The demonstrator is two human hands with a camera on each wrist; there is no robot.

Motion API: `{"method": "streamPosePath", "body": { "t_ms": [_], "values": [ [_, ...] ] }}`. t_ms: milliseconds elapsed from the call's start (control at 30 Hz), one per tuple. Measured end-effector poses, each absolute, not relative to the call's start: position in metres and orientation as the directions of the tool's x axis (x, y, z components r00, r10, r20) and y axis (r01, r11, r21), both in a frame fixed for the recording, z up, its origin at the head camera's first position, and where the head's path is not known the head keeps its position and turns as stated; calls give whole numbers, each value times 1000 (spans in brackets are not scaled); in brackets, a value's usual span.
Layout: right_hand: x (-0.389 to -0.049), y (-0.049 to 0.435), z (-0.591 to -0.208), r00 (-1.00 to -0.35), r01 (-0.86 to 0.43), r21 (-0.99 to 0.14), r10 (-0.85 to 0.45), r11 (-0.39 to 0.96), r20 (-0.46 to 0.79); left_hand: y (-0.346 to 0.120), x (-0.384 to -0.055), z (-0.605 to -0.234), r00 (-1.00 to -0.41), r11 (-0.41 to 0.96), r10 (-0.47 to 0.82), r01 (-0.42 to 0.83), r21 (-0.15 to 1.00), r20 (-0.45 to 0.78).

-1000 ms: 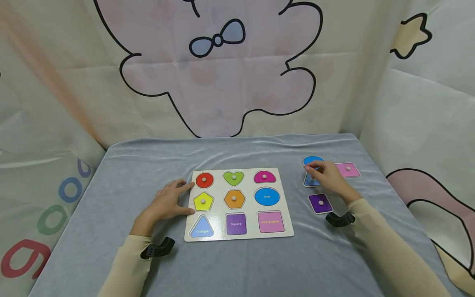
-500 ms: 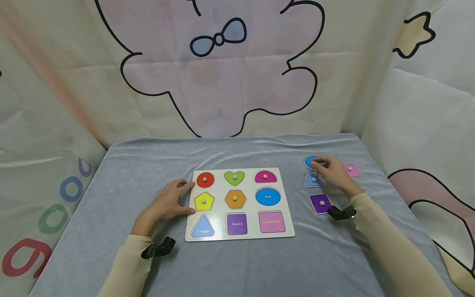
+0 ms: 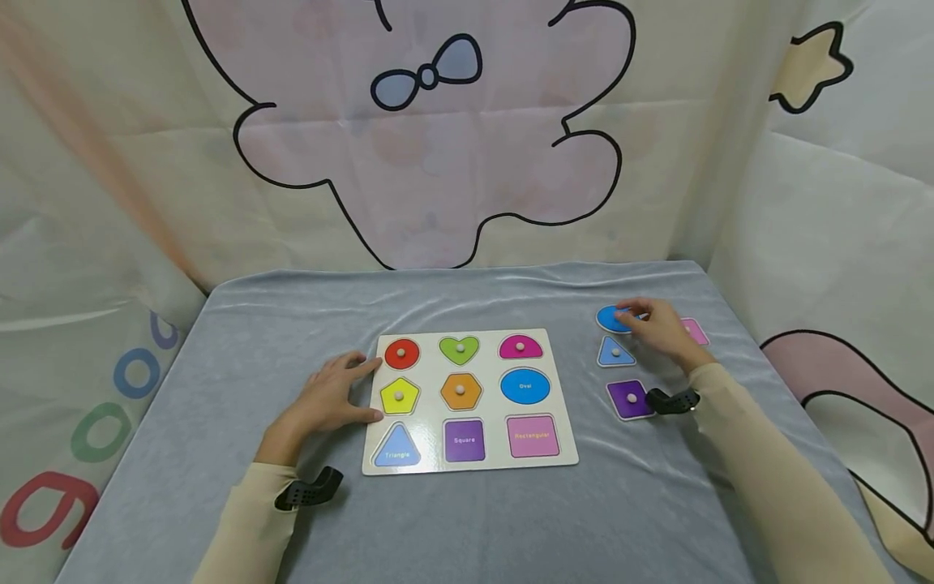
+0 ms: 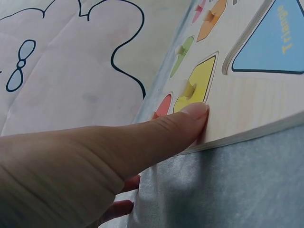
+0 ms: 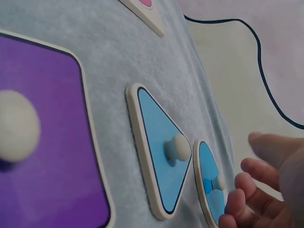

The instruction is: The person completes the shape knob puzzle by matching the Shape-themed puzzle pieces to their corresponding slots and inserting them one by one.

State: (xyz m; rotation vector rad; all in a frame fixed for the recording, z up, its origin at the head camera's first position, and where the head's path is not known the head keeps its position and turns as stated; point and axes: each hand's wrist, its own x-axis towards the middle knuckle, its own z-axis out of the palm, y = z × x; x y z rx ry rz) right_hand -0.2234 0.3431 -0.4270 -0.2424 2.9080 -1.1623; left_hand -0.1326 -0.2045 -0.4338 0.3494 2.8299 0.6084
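Note:
My left hand (image 3: 331, 395) rests at the left edge of a white wooden shape puzzle board (image 3: 432, 442), its thumb (image 4: 178, 121) on the rim beside the yellow pentagon piece (image 4: 195, 88). Over at the right, my right hand (image 3: 660, 328) hovers beside the blue oval piece (image 3: 610, 319), fingers loosely bent. In the right wrist view the oval's knob (image 5: 218, 183) shows uncovered, apart from the fingers. Nearer me lie a blue triangle piece (image 3: 610, 349) and a purple square piece (image 3: 622, 396). A pink rectangle piece (image 3: 696, 331) is partly hidden behind the right hand.
Circle, heart, half-circle, pentagon and hexagon pieces sit in the board. Its oval (image 3: 525, 387), triangle (image 3: 397, 448), square (image 3: 464, 444) and rectangle (image 3: 533, 442) recesses show printed labels. Grey cloth (image 3: 467, 527) covers the table, with printed curtains (image 3: 438, 162) around it.
My right hand has shifted away from me and to the right, off the triangle and past the oval, uncovering both and hiding more of the pink rectangle. The left hand stays put.

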Motion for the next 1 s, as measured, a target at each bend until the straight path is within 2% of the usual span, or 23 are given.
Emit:
{"method": "streamPosePath", "body": {
  "t_ms": [200,1000],
  "values": [
    [-231,344,-428,-993,-79,-656,-115,750,-12,-203,-132,-433,-946,886,276,182,425,-169],
    [-240,339,-434,-997,-19,-597,-58,802,-45,-204,-133,-435,-948,888,270,179,423,-166]
  ]
}}
